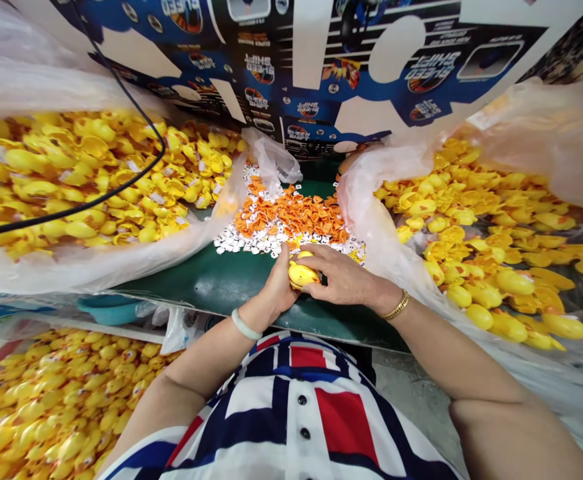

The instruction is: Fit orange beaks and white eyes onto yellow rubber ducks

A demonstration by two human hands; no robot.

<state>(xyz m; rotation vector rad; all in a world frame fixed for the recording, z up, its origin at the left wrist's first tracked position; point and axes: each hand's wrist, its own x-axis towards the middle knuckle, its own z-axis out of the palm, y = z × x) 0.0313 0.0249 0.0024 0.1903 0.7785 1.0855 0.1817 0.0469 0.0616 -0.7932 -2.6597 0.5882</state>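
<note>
A yellow rubber duck (301,273) is gripped between both hands over the near edge of the green table (231,280). My right hand (344,275), with a gold bracelet at the wrist, curls its fingers around the duck from the right. My left hand (277,285), with a pale bangle at the wrist, presses against the duck from the left, its fingers mostly hidden. Just beyond the hands lies a heap of small orange pieces (291,215) mixed with small white pieces (251,241).
A clear plastic bag of yellow ducks (86,173) lies open at the left, another bag of ducks (496,233) at the right. A third pile of ducks (46,400) sits low at the left. A black cable (121,187) crosses the left bag. Printed blue cardboard (321,73) stands behind.
</note>
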